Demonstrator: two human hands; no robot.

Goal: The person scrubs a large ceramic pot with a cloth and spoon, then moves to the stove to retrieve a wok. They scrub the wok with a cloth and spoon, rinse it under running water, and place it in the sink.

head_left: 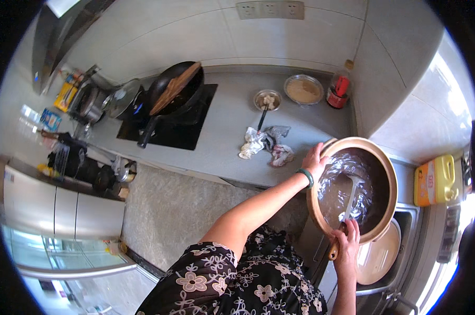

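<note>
A large brown clay pot [391, 173] with rippling water inside is held over the counter's edge and the sink. My left hand [315, 162] grips the pot's rim at the upper left, by its handle. At the lower rim, my right hand [348, 238] holds the pot together with a ladle or spatula [353, 197], whose metal part lies in the water and whose wooden handle sticks out over the rim. Beneath and right of that hand, a large beige round lid or dish [379, 260] rests in the sink [412, 236].
Crumpled cloths [253, 143] and a small metal bowl [267, 100] lie left of the pot, near a covered bowl [303, 89] and a red-labelled bottle [339, 84]. A wok [162, 86] sits on the black cooktop [202, 122]. A yellow oil jug [434, 180] stands behind the sink.
</note>
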